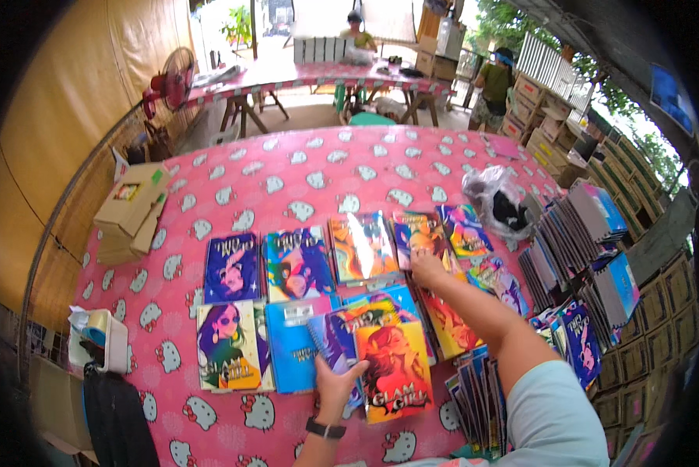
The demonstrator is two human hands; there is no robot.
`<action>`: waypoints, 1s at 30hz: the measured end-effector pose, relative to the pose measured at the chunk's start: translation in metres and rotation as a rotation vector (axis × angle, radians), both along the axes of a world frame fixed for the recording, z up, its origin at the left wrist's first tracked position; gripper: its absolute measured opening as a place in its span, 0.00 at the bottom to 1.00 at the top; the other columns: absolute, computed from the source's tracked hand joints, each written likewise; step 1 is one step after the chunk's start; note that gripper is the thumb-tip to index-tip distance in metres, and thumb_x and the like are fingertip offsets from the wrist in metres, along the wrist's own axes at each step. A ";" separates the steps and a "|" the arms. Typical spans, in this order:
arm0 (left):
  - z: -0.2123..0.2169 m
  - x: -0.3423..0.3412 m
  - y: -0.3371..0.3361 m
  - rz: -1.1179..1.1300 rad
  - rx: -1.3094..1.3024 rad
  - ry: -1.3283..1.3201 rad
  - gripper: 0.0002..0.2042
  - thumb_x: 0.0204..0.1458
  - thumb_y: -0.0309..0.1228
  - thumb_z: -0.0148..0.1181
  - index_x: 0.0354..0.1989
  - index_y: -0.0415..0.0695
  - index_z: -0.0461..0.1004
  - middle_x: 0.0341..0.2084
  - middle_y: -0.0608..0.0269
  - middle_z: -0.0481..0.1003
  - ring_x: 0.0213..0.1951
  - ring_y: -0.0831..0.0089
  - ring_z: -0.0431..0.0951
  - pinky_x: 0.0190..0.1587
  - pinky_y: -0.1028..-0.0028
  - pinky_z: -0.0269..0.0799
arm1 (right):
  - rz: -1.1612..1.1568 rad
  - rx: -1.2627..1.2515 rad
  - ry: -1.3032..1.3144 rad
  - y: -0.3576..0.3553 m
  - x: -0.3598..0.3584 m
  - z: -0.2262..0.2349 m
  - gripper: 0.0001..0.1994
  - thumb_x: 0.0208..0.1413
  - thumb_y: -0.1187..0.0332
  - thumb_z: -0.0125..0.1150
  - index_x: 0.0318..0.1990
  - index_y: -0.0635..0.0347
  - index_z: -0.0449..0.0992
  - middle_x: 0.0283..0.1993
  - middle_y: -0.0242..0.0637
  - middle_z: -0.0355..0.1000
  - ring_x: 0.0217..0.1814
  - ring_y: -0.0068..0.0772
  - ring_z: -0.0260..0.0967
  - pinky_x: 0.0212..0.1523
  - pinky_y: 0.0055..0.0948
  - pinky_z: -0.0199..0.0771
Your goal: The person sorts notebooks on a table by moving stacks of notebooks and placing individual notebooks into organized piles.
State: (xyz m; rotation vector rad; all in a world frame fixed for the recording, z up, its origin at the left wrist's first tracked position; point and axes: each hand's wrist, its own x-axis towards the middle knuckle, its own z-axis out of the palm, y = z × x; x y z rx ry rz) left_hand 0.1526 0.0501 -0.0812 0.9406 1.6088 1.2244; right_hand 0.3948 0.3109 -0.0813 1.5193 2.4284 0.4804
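Spiral notebooks with colourful covers lie in two rows of piles on the table before me. My left hand (pixel 338 383), a dark band on its wrist, grips a small fanned bunch of notebooks; the front one is a red and yellow notebook (pixel 395 373). My right hand (pixel 427 266) reaches across to the back row, its bent fingers closed at the lower edge of an orange and purple notebook (pixel 419 229). Beside that lie an orange notebook (pixel 363 247) and a multicoloured notebook (pixel 466 230). Under my right forearm shows a red-orange notebook (pixel 449 327). The left hand's far fingers are hidden.
Notebook stacks (pixel 575 233) line the right edge, near a plastic bag (pixel 499 202) with something black. Flattened cardboard boxes (pixel 131 202) and a white bin (pixel 100 340) stand left. The tablecloth (pixel 295 183) is pink. Beyond are a red fan (pixel 170 79), another table and two people.
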 end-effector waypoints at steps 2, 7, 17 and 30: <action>0.003 0.017 -0.002 0.034 0.020 0.169 0.37 0.35 0.35 0.69 0.52 0.36 0.55 0.40 0.49 0.71 0.43 0.58 0.72 0.46 0.66 0.66 | 0.095 0.078 0.158 -0.004 0.010 -0.001 0.09 0.49 0.71 0.47 0.33 0.68 0.70 0.29 0.46 0.73 0.32 0.43 0.74 0.32 0.37 0.74; 0.020 0.026 0.006 0.073 0.009 0.135 0.37 0.31 0.26 0.62 0.55 0.39 0.52 0.38 0.46 0.72 0.39 0.54 0.74 0.44 0.64 0.69 | -0.021 0.060 0.300 0.001 0.036 0.045 0.10 0.45 0.71 0.50 0.36 0.58 0.72 0.23 0.47 0.72 0.25 0.44 0.73 0.29 0.40 0.73; -0.005 -0.029 0.010 0.168 0.036 -0.143 0.30 0.41 0.33 0.64 0.52 0.34 0.58 0.40 0.53 0.71 0.40 0.67 0.72 0.44 0.71 0.68 | 0.157 -0.865 0.555 -0.160 -0.080 0.129 0.23 0.47 0.55 0.60 0.50 0.54 0.70 0.38 0.44 0.74 0.39 0.41 0.73 0.39 0.35 0.72; 0.003 -0.085 -0.138 0.215 0.040 -0.174 0.26 0.36 0.22 0.67 0.44 0.37 0.59 0.36 0.59 0.69 0.34 0.74 0.72 0.38 0.75 0.70 | -0.013 -0.186 0.310 -0.029 -0.107 0.013 0.38 0.45 0.52 0.60 0.62 0.57 0.52 0.66 0.49 0.46 0.68 0.47 0.44 0.61 0.54 0.48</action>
